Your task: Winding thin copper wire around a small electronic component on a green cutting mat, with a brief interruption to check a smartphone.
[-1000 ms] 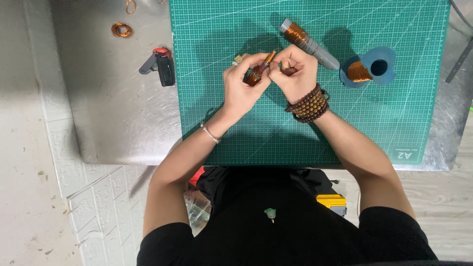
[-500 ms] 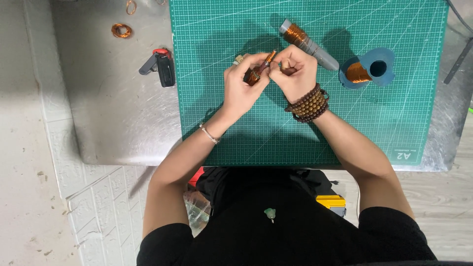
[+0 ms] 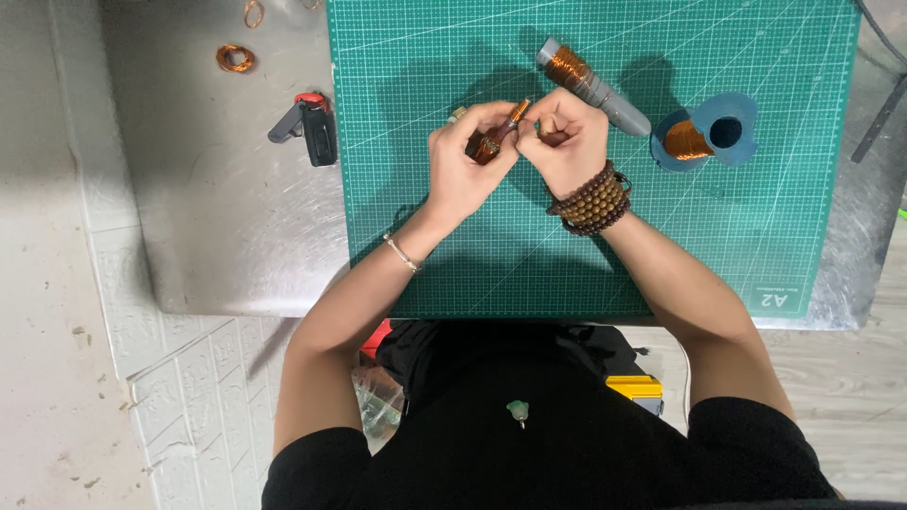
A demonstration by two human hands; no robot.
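head view looks straight down on a person in a black top, and nearest them, below the table edge, sits one yellow case (image 3: 635,386). two bare arms reach up over one green cutting mat (image 3: 756,217); a pale label sits in the mat's near right corner. the left wrist wears one thin bracelet (image 3: 404,253), the right wrist one stack of brown beads (image 3: 591,198). the left hand (image 3: 465,168) is closed around one small copper-wound coil (image 3: 493,142), which sits tilted between both hands above the middle of the mat. the right hand (image 3: 565,142) is curled, its fingertips pinched at the coil's upper end; whether it grips wire there i cannot tell. just beyond the right hand lies one grey rod (image 3: 593,85) with copper winding at its far end, slanted on the mat. to the right of it lies one blue spool (image 3: 707,134) of copper wire on its side. left of the mat, on the steel table (image 3: 208,236), lies one black tool (image 3: 312,125) with a red tip. farther off lie two loose copper loops, the near one (image 3: 235,59) and a second (image 3: 253,13) at the top edge.
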